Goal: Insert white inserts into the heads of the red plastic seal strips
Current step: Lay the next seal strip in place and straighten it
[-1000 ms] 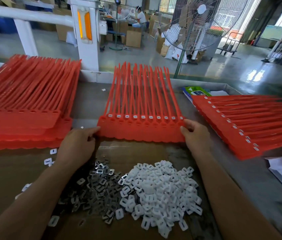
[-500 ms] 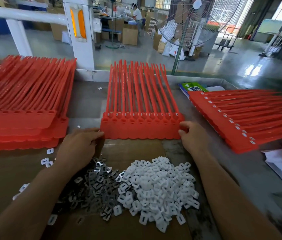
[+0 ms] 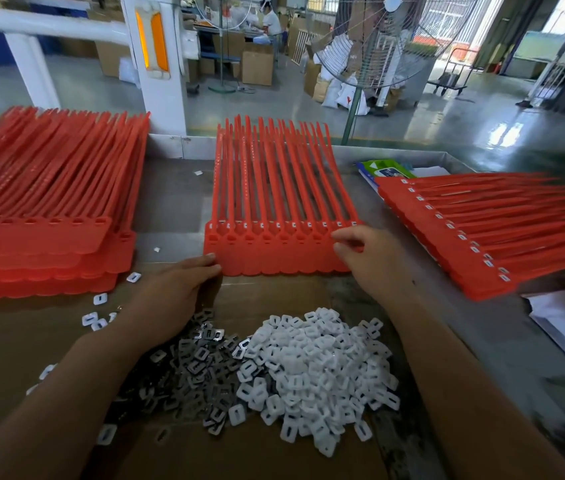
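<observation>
Red plastic seal strips (image 3: 281,251), joined in one comb-like sheet, lie mid-table with white showing along the row of heads. The sheet looks light and bendy, best held by its thicker head band. White inserts (image 3: 319,368), small and probably slippery, are heaped just in front on cardboard (image 3: 274,292), beside grey metal clips (image 3: 191,372). The left hand (image 3: 170,296) lies flat, fingers straight, touching the sheet's near-left corner. The right hand (image 3: 371,261) curls over its right end; whether it pinches is unclear.

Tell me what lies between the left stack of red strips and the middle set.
In the head view, bare grey table separates the left stack from the middle set, with only two stray white inserts on it.
</observation>
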Demonstrator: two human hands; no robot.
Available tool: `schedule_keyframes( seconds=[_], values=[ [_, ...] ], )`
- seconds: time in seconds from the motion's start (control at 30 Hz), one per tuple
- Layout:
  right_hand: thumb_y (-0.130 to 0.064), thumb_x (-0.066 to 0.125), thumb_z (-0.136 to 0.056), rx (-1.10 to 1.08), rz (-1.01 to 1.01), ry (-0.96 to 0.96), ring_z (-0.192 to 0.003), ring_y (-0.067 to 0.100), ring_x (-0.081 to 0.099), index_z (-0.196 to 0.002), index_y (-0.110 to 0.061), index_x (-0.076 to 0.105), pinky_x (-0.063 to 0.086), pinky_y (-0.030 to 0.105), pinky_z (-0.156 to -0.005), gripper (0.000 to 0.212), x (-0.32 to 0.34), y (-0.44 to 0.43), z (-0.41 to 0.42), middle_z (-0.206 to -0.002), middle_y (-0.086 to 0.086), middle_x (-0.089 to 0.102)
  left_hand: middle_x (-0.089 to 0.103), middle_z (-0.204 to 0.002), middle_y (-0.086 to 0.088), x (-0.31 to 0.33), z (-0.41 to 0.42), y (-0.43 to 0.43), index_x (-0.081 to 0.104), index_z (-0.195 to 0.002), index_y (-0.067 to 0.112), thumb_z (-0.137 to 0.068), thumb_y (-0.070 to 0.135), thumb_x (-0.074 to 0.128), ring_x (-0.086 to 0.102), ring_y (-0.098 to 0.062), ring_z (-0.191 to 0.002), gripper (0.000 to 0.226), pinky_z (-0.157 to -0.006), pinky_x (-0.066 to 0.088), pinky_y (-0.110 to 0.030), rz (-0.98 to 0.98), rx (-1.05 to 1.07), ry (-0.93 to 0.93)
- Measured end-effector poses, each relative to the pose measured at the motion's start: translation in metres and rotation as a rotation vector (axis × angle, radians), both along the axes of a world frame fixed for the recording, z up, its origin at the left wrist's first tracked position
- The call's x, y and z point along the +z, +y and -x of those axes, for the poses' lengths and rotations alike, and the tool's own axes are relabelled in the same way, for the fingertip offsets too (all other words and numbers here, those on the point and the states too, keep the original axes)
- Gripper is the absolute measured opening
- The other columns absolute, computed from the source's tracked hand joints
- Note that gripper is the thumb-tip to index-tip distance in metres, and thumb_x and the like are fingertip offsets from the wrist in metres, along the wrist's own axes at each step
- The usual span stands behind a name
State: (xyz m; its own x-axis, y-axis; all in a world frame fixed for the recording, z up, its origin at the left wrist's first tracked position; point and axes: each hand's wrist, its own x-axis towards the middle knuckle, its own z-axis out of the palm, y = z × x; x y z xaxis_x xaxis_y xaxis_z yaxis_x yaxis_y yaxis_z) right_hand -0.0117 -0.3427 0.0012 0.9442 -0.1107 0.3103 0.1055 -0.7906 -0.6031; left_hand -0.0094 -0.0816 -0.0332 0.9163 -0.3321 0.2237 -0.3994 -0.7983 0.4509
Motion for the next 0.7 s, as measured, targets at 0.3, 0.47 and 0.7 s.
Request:
schedule_keyframes(
  seconds=[0.3, 0.47, 0.7],
  values=[
    [-0.016, 0.061, -0.086, 0.693, 0.228, 0.235, -0.077, -0.003, 0.054, -0.102, -0.014, 0.069, 0.043, 0.008, -0.074, 0.018, 0.023, 0.087, 0.037, -0.100, -0.003, 0.069, 0.039, -0.142, 0.002, 0.002, 0.002, 0.002, 0.053, -0.125, 0.012, -0.091, -0.003, 0.039, 0.039, -0.013, -0.129, 0.040, -0.097, 0.012, -0.004, 0.032, -0.010, -0.026],
    [-0.019, 0.060, -0.087, 0.720, 0.399, 0.249, -0.104, 0.018, 0.056, -0.116, -0.018, 0.064, 0.045, 0.038, -0.090, 0.030, 0.009, 0.115, 0.040, -0.117, 0.004, 0.062, 0.040, -0.141, -0.001, 0.002, 0.001, 0.003, 0.054, -0.124, 0.011, -0.092, 0.000, 0.041, 0.040, -0.014, -0.128, 0.037, -0.100, 0.015, -0.007, 0.053, -0.021, -0.027],
    [-0.017, 0.062, -0.084, 0.669, 0.365, 0.239, -0.097, 0.018, 0.057, -0.100, -0.019, 0.070, 0.046, 0.038, -0.085, 0.018, 0.004, 0.118, 0.039, -0.106, 0.001, 0.065, 0.041, -0.140, 0.000, -0.001, -0.001, 0.003, 0.054, -0.124, 0.012, -0.091, 0.000, 0.042, 0.041, -0.013, -0.127, 0.037, -0.097, 0.013, -0.004, 0.044, -0.017, -0.043]
  ],
)
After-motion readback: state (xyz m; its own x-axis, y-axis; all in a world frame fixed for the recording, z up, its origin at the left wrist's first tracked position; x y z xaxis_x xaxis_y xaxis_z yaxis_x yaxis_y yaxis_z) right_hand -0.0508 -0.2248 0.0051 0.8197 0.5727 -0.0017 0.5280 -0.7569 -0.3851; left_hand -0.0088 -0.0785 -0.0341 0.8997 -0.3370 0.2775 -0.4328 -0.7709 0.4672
